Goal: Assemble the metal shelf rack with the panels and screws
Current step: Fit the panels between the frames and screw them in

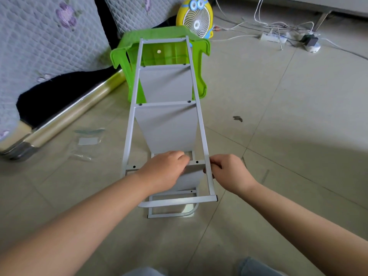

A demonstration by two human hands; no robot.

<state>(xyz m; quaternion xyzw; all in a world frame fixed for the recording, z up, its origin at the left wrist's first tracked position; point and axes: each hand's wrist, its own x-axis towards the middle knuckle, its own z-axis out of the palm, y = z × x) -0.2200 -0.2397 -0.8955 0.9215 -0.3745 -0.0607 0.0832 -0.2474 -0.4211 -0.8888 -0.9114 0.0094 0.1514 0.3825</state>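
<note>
Left hand (165, 170): fingers curled over edge of panel (191, 177) beneath it. Right hand (229, 172): pinches side rail of rack (167, 126). Rack extends ahead of both hands.

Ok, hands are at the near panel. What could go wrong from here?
The rack leans on the tipped green stool; pushing may slide it off. The left hand holds the near panel while the right hand grips the right rail; if the panel shifts, its holes may misalign.
</note>
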